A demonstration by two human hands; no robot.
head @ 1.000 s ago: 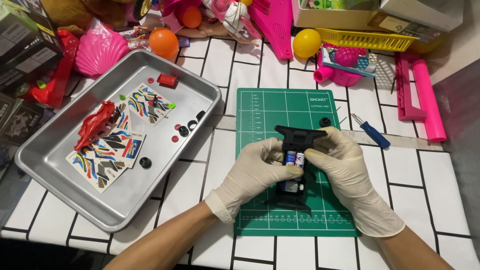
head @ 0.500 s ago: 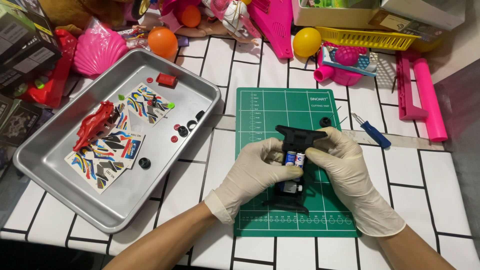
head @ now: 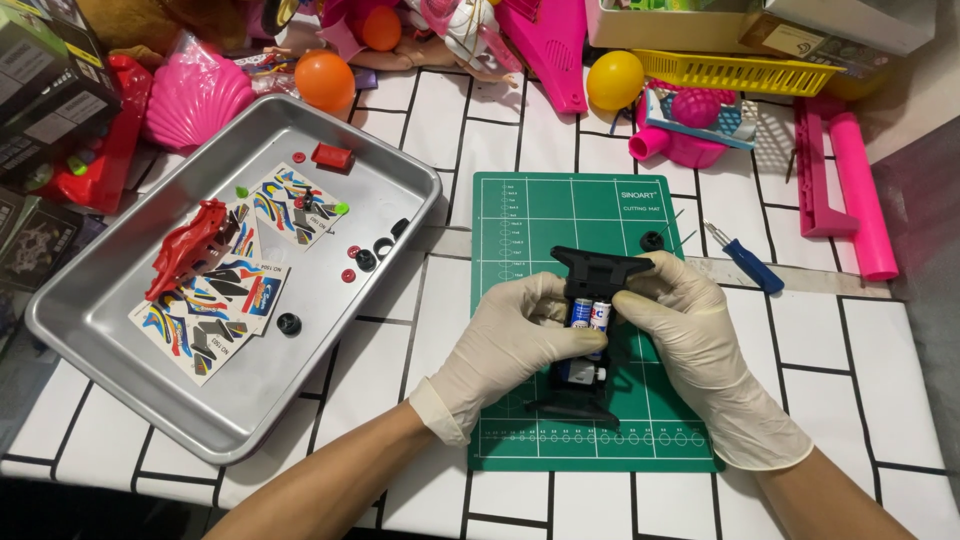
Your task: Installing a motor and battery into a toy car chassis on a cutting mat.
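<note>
1. Both gloved hands, the left hand [head: 505, 350] and the right hand [head: 700, 350], are closing around the black toy chassis [head: 590, 340], blocking the middle of the green cutting mat [head: 520, 215].
2. The metal tray [head: 90, 340] is crowding the left side, its corner lying just beside the mat.
3. A blue screwdriver [head: 745, 262] is lying just right of the mat.
4. Pink toys [head: 850, 190] and balls are walling off the far edge.
5. White tiled table [head: 880, 370] is lying bare at the right.
</note>
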